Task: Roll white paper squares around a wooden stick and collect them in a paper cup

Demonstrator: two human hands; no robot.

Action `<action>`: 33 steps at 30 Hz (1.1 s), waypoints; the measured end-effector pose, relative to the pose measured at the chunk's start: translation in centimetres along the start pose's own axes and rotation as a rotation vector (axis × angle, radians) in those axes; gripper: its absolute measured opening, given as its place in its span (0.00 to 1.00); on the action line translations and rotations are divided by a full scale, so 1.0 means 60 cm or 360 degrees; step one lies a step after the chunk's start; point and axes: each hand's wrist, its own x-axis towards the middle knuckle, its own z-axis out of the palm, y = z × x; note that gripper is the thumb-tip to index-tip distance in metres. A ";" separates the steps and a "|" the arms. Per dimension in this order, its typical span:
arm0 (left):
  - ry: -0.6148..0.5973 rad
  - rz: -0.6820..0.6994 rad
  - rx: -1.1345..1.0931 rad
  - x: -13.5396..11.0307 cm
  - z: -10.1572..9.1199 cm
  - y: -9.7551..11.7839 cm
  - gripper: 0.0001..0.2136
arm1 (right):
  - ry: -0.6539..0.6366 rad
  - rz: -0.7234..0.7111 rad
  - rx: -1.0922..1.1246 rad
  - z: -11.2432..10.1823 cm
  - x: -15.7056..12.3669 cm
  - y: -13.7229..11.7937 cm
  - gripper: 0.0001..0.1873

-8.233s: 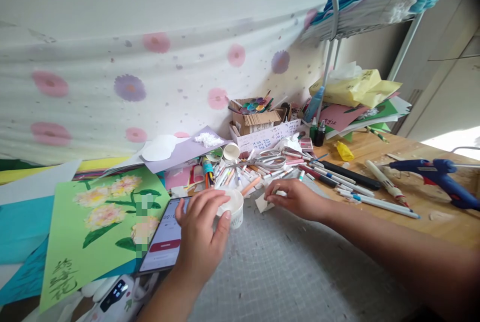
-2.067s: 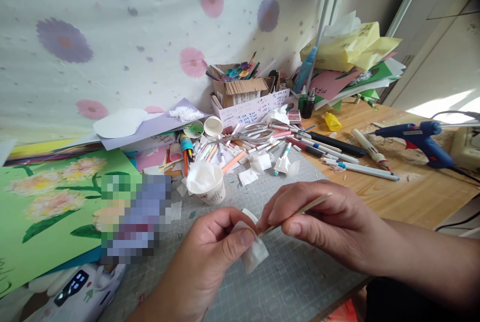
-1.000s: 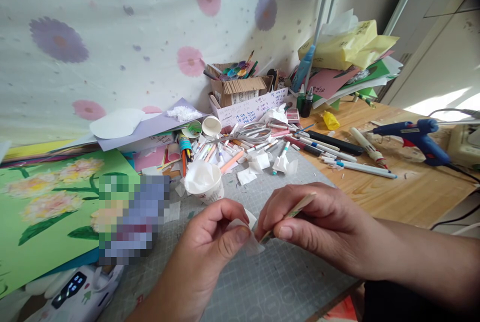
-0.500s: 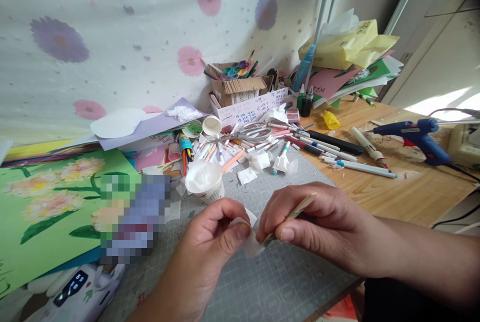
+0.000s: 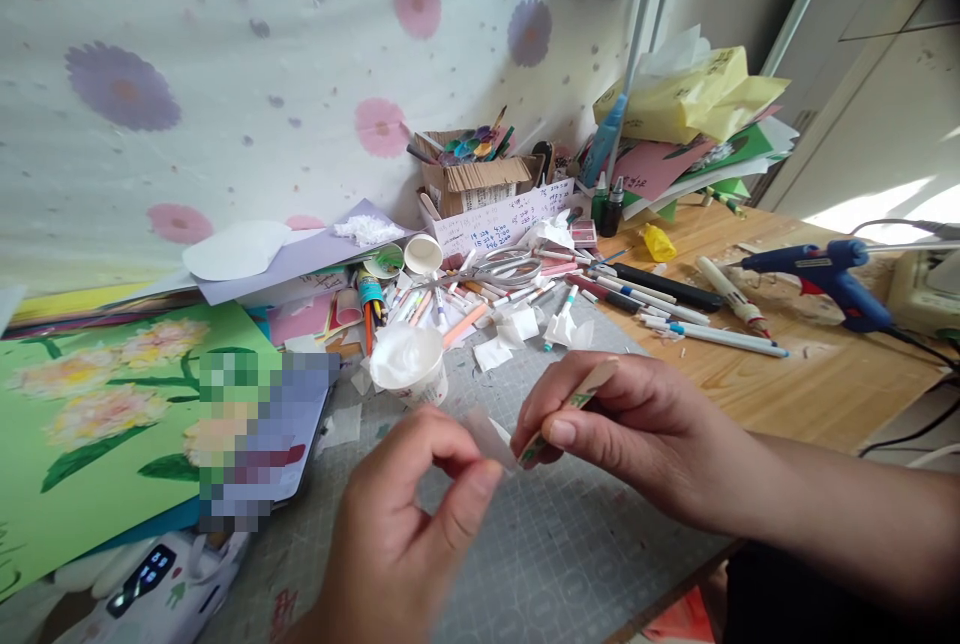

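My left hand (image 5: pixel 409 509) is low in the middle of the head view, thumb and index finger closed at the edge of a small piece of thin white paper (image 5: pixel 491 436). Its other fingers are curled and slightly blurred. Facing it, my right hand (image 5: pixel 622 429) pinches a flat wooden craft stick (image 5: pixel 592 383) with green print, tilted, its lower end close to the paper. Whether stick and paper touch, I cannot tell. Just beyond my left hand stands a paper cup (image 5: pixel 431 386) with white, creamy stuff inside. A grey cutting mat (image 5: pixel 570 564) lies under both hands.
Markers (image 5: pixel 510 289) and scraps of white tissue (image 5: pixel 517 324) crowd the mat's back edge. A blue glue gun (image 5: pixel 825 269) rests at right. On the left are a green flower painting (image 5: pixel 135 404), a partly blurred phone-like object (image 5: pixel 307 424) and a white device with a lit display (image 5: pixel 146 574).
My left hand has shifted slightly left and down, its thumb straighter, and more of the paper shows. In my right hand the stick is turned so its flat printed side shows more.
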 end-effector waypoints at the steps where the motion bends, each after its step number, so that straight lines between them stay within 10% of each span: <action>1: -0.0067 0.0054 0.0047 0.001 0.001 0.002 0.05 | 0.0012 0.0017 0.0009 0.001 0.000 -0.001 0.06; 15: -0.0114 -0.0240 0.0218 -0.003 0.012 0.002 0.03 | 0.0029 -0.0012 -0.0164 0.014 0.003 0.005 0.15; 33: -0.0028 -0.0722 -0.0804 0.007 0.010 -0.005 0.09 | 0.0202 0.0339 0.0534 -0.026 0.008 0.021 0.10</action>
